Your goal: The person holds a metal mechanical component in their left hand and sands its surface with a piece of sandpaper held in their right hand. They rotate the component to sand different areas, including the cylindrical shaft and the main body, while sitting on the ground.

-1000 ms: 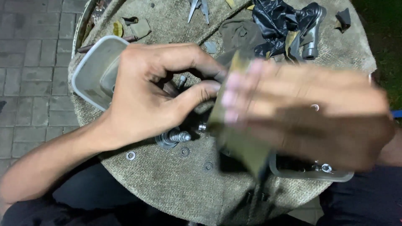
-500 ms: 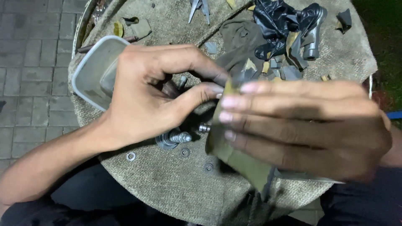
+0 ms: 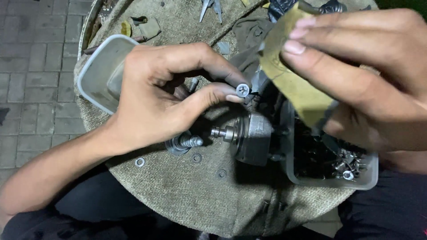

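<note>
My left hand (image 3: pixel 164 95) pinches a small cross-head screw (image 3: pixel 243 90) between thumb and forefinger, its head facing up. My right hand (image 3: pixel 369 75) holds a folded piece of yellow-brown abrasive paper (image 3: pixel 293 82) just to the right of the screw, lifted close to the camera. Below them on the cloth-covered round table (image 3: pixel 178 195) lies a grey metal cylinder part with a short shaft (image 3: pixel 249 135), and a threaded bolt with a washer (image 3: pixel 184 143) beside it.
A clear plastic tray (image 3: pixel 329 178) with several screws and dark parts sits at the right. An empty grey plastic container (image 3: pixel 98 73) lies at the left edge. Loose washers (image 3: pixel 140 162), pliers (image 3: pixel 211 6) and black parts (image 3: pixel 284 5) lie on the cloth. Paved ground is at the left.
My right hand with the abrasive paper has risen up and to the right, off the screw. The screw head in my left fingers and the metal cylinder part have come into view.
</note>
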